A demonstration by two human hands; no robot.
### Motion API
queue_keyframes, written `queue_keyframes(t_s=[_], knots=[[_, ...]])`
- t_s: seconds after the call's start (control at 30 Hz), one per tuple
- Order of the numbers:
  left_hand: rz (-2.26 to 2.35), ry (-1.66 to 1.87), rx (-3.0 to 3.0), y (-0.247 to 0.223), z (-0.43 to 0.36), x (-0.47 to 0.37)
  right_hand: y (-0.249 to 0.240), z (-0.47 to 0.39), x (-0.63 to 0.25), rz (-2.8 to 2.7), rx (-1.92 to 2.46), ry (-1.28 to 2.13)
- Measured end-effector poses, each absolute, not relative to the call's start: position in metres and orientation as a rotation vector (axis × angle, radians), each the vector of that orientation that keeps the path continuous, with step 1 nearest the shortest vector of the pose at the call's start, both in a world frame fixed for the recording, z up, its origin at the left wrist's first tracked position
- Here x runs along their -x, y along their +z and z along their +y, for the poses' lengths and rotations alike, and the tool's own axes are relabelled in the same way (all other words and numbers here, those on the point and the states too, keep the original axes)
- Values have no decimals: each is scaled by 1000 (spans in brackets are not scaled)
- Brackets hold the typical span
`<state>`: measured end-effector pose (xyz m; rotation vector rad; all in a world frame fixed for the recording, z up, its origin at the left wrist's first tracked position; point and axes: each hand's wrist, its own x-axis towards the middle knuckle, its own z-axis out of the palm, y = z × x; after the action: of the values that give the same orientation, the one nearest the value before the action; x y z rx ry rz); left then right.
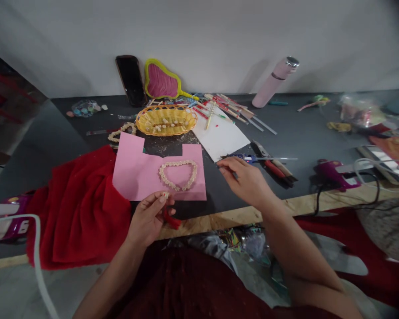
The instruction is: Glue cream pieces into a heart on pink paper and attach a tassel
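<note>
My left hand pinches a small cream flower-like piece with a red spot on it, between thumb and forefinger. A red strip of soft material hangs below the same fingers. Just beyond lies a pink card with a notch cut in its far edge; a heart-like loop of cream pieces rests on it. My right hand is over the table with its fingertips drawn together, beside a blue tool with a clear rod. Whatever is between those fingertips is too small to tell.
Behind the card stands a yellow basket holding small cream pieces. White paper, several sticks, pliers, a phone and a pink bottle are around it. Red cloth lies left; purple glue guns sit at both sides.
</note>
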<state>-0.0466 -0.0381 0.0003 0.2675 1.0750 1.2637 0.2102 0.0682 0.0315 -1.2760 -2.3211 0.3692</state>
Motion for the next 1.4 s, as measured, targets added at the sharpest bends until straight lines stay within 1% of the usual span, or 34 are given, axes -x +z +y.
queue_keyframes(t_s=[0.13, 0.23, 0.3, 0.47, 0.6, 0.7, 0.8, 0.87, 1.03, 1.13, 1.27, 1.4], knots=[[1099, 1269, -257, 5, -37, 49, 45, 106, -234, -2402, 1387, 269], [1117, 1265, -245, 6, -36, 51, 50, 117, -260, -2381, 1622, 155], [1122, 1258, -245, 4, -36, 53, 48, 111, -276, -2358, 1801, 144], [1096, 1229, -259, -8, -33, 55, 22, 87, -292, -2236, 2118, 203], [1080, 1217, -289, -15, -35, 54, -5, 88, -296, -2148, 2226, 221], [1077, 1228, -338, -19, -36, 53, -14, 95, -301, -2088, 2244, 279], [1088, 1230, -409, -21, -36, 52, -14, 96, -303, -2002, 2192, 334], [1094, 1225, -451, -21, -36, 51, -11, 92, -300, -1901, 2089, 457], [1122, 1236, -493, -19, -35, 49, 1, 76, -281, -1340, 1708, 1096], [1129, 1242, -504, -20, -34, 49, 7, 66, -267, -1130, 1554, 1352], [1151, 1247, -527, -24, -35, 47, 14, 47, -246, -1055, 1463, 1430], [1185, 1237, -613, -26, -36, 44, 18, 20, -220, -1265, 1230, 1508]])
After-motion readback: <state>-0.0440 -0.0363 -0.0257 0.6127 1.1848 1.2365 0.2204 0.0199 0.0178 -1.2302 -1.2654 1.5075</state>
